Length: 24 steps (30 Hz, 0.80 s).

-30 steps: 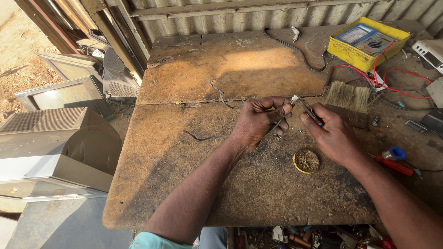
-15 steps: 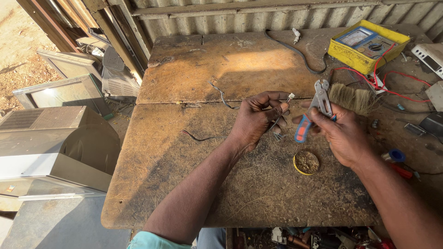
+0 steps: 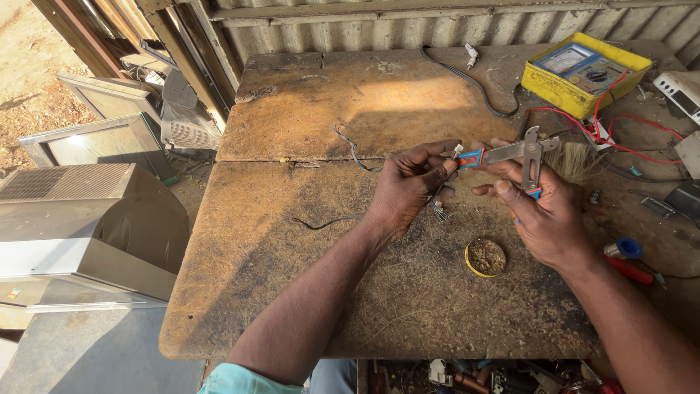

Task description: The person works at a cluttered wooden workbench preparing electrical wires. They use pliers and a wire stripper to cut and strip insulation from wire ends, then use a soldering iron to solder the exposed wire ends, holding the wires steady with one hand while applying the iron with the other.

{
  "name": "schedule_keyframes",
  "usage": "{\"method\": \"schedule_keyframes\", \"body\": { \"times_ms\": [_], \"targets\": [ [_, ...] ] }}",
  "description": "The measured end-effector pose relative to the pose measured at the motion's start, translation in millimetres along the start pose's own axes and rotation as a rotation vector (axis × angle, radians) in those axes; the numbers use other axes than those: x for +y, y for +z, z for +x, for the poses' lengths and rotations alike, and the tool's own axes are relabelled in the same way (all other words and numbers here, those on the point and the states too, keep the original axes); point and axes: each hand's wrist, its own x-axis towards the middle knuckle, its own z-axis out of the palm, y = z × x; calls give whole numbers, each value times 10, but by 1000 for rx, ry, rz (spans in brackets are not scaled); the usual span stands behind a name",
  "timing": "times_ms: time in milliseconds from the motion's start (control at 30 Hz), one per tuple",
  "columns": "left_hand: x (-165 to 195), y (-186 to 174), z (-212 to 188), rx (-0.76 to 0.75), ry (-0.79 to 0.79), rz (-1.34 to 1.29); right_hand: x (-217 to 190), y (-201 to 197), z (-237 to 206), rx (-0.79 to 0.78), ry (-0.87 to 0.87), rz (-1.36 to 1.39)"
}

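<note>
Head view: right hand (image 3: 543, 219) grip around pliers (image 3: 526, 155), left hand (image 3: 408, 186) pinching half-hidden wires (image 3: 440, 209).

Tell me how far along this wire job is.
Looks done: the pliers are picked up and open in the right hand. In hand: the left hand pinches a small bundle of thin wires, its white tip by the plier handle. Left: no cut or strip shows; the yellow meter lies unused.

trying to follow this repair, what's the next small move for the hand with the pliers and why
Probably bring the pliers in the right hand over to the small white-tipped wire end pinched in the left hand: the tool sits just beside it, not yet on it.
</note>
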Motion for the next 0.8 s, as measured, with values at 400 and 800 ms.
{"method": "schedule_keyframes", "body": {
  "times_ms": [400, 800],
  "targets": [
    [7, 13, 7, 4, 35, 69, 116, -44, -55, 26, -62, -590],
    [102, 68, -61, -68, 6, 104, 15, 63, -6, 27, 147, -870]
  ]
}}
